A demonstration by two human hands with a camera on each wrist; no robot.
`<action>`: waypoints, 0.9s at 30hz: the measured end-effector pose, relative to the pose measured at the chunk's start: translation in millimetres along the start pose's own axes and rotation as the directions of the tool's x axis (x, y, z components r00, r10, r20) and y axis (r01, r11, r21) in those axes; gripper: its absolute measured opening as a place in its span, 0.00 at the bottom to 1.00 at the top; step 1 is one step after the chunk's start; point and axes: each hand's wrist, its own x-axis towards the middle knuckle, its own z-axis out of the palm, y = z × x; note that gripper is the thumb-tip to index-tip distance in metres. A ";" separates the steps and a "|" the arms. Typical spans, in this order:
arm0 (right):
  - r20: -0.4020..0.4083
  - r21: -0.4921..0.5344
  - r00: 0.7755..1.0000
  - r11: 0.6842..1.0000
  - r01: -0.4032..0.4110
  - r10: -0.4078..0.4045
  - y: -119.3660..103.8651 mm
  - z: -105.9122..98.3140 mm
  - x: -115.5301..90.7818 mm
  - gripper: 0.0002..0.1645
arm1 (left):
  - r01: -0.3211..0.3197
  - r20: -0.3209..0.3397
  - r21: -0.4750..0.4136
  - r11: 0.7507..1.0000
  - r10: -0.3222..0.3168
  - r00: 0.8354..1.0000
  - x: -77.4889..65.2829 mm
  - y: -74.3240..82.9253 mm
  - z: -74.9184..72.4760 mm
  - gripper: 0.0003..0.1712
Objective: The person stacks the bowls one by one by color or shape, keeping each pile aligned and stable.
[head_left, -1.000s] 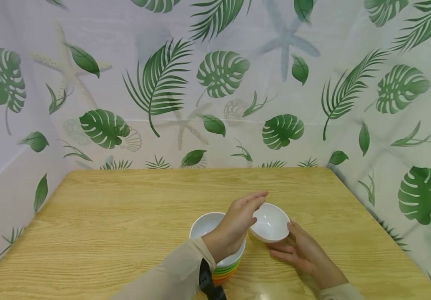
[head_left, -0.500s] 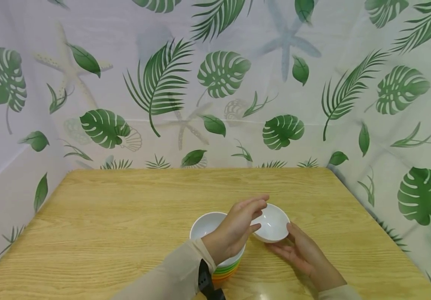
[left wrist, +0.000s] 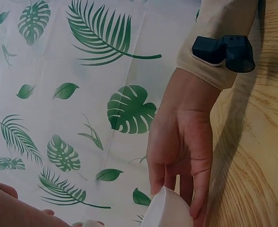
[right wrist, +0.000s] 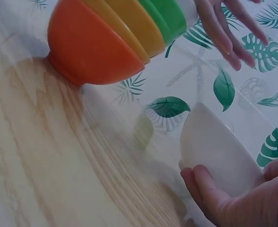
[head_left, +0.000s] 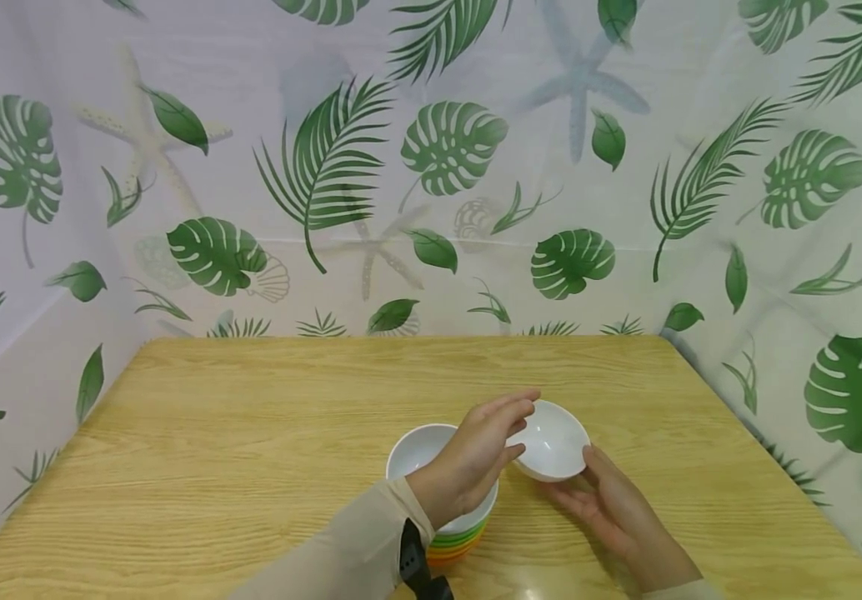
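A white bowl (head_left: pixel 551 446) is tilted in my right hand (head_left: pixel 618 517), its inside showing in the head view. My right thumb is at the rim and the fingers are under the bowl's outside; the right wrist view shows that grip on the bowl (right wrist: pixel 214 146). My left hand (head_left: pixel 468 462) reaches over a stack of nested bowls (head_left: pixel 408 454), its extended fingers overlapping the bowl's left rim in the head view. In the right wrist view, those left fingers (right wrist: pixel 224 33) are spread and hold nothing. The stack (right wrist: pixel 96 45) has orange, yellow and green bowls, with a white one on top.
The wooden table (head_left: pixel 251 433) extends left and back from the hands. A white cloth (head_left: pixel 371 167) printed with green leaves stands behind the table and along both sides. A dark device (head_left: pixel 416 562) is strapped to the left wrist.
My left thumb and fingers have spread slightly apart. The white bowl has risen a little in my right hand. The head view has shifted slightly, and the stack stays in place.
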 end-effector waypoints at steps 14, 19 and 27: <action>0.248 0.146 0.959 0.984 0.106 -0.140 -18.6 -5.6 -21.5 0.17 | -0.019 -0.007 0.013 1.000 0.019 1.000 -0.1 -0.2 -3.1 0.27; 0.298 0.204 0.942 0.974 0.098 -0.157 -34.5 -5.8 -31.8 0.19 | 0.014 -0.038 -0.025 1.000 -0.015 0.999 0.9 -0.7 -2.0 0.27; 0.390 0.196 0.898 0.971 0.136 -0.205 -49.6 1.7 -43.3 0.21 | 0.022 -0.045 -0.046 0.999 -0.024 0.999 -0.3 0.9 -2.5 0.28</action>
